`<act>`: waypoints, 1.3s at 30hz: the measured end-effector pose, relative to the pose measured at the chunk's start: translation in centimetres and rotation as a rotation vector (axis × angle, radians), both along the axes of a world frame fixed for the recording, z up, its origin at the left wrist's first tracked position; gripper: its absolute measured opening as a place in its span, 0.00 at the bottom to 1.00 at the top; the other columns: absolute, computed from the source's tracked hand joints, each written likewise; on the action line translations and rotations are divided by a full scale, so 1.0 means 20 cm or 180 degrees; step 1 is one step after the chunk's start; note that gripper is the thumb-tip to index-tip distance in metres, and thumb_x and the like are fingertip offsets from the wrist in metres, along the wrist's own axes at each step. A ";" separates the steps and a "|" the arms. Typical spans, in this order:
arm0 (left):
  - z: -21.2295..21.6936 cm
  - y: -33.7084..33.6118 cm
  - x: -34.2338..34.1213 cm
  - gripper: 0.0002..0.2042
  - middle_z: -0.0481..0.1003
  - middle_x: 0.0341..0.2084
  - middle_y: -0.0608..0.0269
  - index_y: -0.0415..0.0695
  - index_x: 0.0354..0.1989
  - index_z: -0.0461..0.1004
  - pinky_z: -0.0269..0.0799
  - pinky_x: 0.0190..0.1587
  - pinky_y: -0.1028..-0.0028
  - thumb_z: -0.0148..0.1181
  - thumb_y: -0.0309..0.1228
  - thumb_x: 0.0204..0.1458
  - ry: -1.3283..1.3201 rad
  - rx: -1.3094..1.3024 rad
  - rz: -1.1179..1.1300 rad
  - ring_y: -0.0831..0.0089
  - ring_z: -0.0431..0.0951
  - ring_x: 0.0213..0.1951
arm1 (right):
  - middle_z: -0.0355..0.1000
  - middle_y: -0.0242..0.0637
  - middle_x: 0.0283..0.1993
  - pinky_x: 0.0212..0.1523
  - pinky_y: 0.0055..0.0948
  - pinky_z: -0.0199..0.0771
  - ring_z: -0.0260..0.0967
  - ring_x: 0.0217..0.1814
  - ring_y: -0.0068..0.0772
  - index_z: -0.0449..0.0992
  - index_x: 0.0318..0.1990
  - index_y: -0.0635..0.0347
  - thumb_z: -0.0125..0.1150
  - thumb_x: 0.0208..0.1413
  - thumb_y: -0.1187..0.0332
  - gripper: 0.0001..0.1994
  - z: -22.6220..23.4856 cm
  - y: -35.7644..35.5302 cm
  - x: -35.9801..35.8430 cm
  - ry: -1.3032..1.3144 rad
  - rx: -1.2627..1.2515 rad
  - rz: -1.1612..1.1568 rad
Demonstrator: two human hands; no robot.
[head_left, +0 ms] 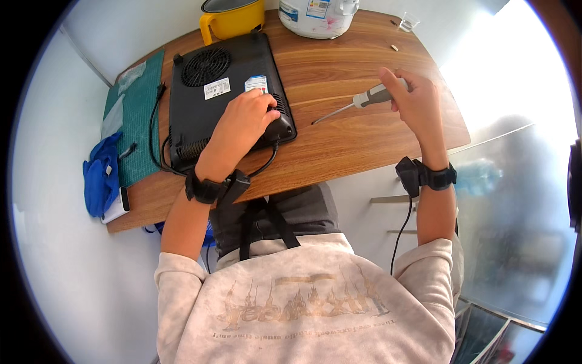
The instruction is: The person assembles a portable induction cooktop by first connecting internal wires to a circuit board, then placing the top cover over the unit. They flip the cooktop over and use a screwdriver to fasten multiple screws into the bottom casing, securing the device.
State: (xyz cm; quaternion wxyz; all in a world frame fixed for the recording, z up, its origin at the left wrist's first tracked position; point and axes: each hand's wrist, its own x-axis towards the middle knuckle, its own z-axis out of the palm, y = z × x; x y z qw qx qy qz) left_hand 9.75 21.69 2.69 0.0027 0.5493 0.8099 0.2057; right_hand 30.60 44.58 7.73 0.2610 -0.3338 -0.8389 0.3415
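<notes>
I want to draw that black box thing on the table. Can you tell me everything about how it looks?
The induction cooktop is a flat black plastic slab lying upside down on the wooden table. Its underside shows a round fan grille, slotted vents along the near edge, small feet at the corners and two stickers. A black power cord leaves its left side. The left hand rests on its near right corner. A yellow pot stands just behind it.

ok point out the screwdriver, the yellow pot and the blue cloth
screwdriver (371,97), head view, on its grey handle
yellow pot (233,20), head view, on its side wall
blue cloth (100,176), head view, on its middle folds
</notes>
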 end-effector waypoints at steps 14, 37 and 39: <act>0.15 -0.31 -0.07 0.08 0.81 0.39 0.56 0.43 0.44 0.80 0.77 0.43 0.67 0.63 0.30 0.60 -0.0182 0.0734 0.0608 0.61 0.83 0.39 | 0.80 0.34 0.26 0.29 0.22 0.69 0.72 0.26 0.16 0.81 0.40 0.64 0.71 0.59 0.57 0.17 -0.36 0.06 0.00 0.0538 -0.0702 -0.0137; -0.03 -1.02 -0.33 0.10 0.81 0.33 0.60 0.39 0.51 0.74 0.71 0.35 0.74 0.56 0.29 0.65 -0.1139 -0.0016 0.1631 0.74 0.78 0.30 | 0.79 0.48 0.40 0.44 0.47 0.74 0.75 0.44 0.57 0.73 0.44 0.60 0.69 0.55 0.67 0.13 -0.59 -0.01 -0.09 -0.0382 0.0985 0.0427; -0.02 -1.02 -0.32 0.10 0.81 0.32 0.59 0.39 0.52 0.73 0.71 0.33 0.74 0.56 0.27 0.65 -0.1227 -0.0120 0.1603 0.75 0.78 0.29 | 0.79 0.48 0.41 0.44 0.47 0.74 0.75 0.44 0.57 0.73 0.45 0.61 0.68 0.56 0.68 0.14 -0.57 -0.02 -0.09 -0.0376 0.0957 0.0501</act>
